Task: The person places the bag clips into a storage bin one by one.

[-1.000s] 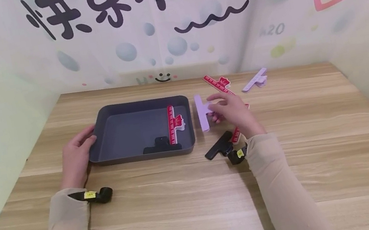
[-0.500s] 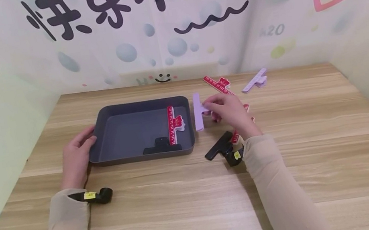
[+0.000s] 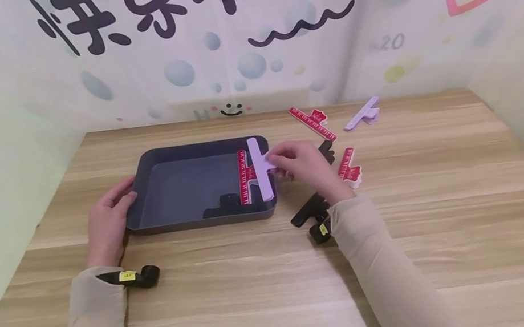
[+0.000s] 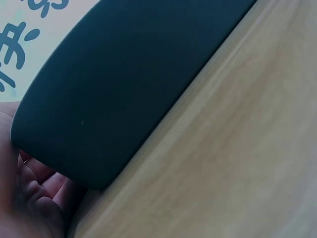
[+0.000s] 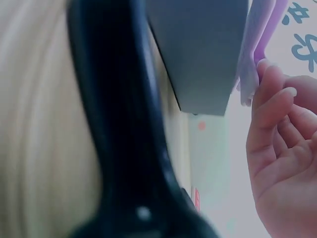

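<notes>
A lilac clip with a long bar is pinched by its handle in my right hand, over the right side of a dark grey tray. In the right wrist view, thumb and finger of the right hand meet on the lilac clip beside the tray wall. My left hand grips the tray's left side, thumb at the rim; the left wrist view has its fingers curled by the tray wall. A red clip with a keyboard pattern and a black clip lie inside.
Right of the tray lie a red clip, another red clip, a lilac clip and a black clip. Another black clip is partly behind the right hand. A printed cloth stands behind the wooden table.
My right hand has moved left with the lilac clip, from beside the tray to over its right side, partly covering the red clip inside. The left hand and tray have stayed put.
</notes>
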The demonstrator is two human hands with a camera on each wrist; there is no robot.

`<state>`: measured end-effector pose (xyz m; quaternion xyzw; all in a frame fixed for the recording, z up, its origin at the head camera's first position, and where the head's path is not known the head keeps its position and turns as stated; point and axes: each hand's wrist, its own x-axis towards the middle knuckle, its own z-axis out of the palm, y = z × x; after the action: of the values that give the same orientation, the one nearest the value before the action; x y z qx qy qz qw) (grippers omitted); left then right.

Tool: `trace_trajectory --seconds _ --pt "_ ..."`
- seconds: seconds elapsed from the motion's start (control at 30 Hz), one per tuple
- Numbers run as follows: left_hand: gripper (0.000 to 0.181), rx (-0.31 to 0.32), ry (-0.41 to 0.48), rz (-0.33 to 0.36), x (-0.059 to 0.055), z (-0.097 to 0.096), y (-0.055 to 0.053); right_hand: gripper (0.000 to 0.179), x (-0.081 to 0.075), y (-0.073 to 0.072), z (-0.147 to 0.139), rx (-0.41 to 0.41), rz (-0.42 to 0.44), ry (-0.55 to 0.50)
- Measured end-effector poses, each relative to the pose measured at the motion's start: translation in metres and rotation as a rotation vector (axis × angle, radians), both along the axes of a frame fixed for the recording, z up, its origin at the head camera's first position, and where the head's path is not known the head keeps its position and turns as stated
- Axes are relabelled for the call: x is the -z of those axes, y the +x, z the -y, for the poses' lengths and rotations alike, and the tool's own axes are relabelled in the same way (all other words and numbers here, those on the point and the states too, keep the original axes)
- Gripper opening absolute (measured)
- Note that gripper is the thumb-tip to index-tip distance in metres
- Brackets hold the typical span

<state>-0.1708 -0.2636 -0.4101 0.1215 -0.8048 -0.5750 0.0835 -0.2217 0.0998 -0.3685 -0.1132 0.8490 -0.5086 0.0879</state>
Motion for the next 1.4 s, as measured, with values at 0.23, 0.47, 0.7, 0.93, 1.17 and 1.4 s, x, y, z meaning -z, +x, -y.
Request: trace_trajectory --seconds 0.23,0.47,0.7,0.93,1.17,1.4 --pt "0.041 0.004 0.007 0.006 0.0 -0.002 -0.001 0.017 0.006 0.003 0.01 -0.038 -0.053 0.056" --pt "0.041 0.013 0.02 0.015 0.001 -0.002 0.0 0.017 0.007 0.007 0.018 -0.03 -0.105 0.137" --pt "0.041 0.011 0.02 0.013 0.001 0.0 0.0 0.017 0.009 0.008 0.027 -0.02 -0.18 0.218" --pt "0.041 0.008 0.009 0.018 0.001 0.0 0.0 0.017 0.011 0.009 0.032 -0.032 -0.211 0.245" --pt "0.041 0.009 0.006 0.025 0.001 0.0 0.001 0.018 0.014 0.009 0.033 -0.025 -0.188 0.243" --pt "0.041 0.003 0.003 0.012 0.0 0.0 0.001 0.02 0.015 0.009 0.033 -0.032 -0.174 0.247"
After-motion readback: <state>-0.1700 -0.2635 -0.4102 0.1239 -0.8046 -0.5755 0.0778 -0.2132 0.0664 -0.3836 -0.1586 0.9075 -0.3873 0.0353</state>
